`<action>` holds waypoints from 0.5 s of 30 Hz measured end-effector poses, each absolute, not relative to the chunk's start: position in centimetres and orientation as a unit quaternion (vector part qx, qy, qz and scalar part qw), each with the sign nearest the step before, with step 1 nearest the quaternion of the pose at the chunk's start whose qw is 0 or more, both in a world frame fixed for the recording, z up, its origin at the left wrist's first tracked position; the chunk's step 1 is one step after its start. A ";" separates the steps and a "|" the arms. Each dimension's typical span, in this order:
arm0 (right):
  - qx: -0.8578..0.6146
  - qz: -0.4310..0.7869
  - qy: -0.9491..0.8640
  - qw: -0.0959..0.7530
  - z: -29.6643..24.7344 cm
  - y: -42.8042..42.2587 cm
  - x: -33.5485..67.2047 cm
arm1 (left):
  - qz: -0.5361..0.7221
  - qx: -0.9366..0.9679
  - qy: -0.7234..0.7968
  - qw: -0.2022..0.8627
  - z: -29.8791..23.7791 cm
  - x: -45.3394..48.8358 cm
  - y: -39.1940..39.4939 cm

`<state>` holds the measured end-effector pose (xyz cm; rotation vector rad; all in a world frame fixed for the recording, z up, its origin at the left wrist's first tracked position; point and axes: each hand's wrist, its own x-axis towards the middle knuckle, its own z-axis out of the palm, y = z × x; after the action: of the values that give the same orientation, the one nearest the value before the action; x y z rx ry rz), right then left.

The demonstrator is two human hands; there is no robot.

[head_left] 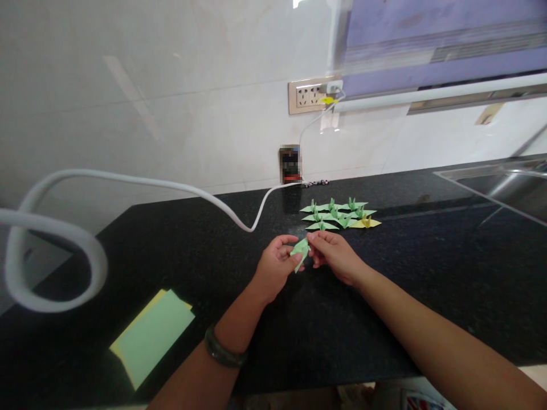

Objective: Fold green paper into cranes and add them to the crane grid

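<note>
In the head view, our left hand [274, 266] pinches a green folded paper [301, 248] above the black counter [205, 256]; our right hand [337, 254] pinches its far tip. We see folded cranes [345, 222] beyond, slightly right; paper sheets [156, 336] lie near left.

The folded paper [301, 247] at the frame's centre is pale green. Just above and right, the green paper cranes [322, 226] include one yellow crane [366, 223]. Lower left, a mint-green sheet [158, 341] overlaps yellow paper [161, 294]. The counter [427, 262] is speckled black; the upper-right panel [384, 31], purple; the left-hand cable [192, 189], white.
</note>
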<state>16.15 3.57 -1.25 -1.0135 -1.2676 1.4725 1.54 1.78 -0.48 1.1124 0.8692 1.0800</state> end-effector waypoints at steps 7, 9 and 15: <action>-0.413 0.562 -0.528 0.484 -1.4 3.6 16.0 | 0.436 0.492 0.439 0.613 -1.1 1.3 2.2; -0.414 0.557 -0.528 0.489 -1.4 3.7 16.1 | 0.411 0.508 0.461 0.600 -1.3 1.1 2.3; -0.382 0.611 -0.565 0.402 -1.0 3.2 16.3 | 0.433 0.492 0.405 0.638 -1.1 0.8 2.4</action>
<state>16.31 3.18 -1.03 -0.9655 -1.4294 1.5444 0.78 2.37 -1.07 1.1226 0.9246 0.9879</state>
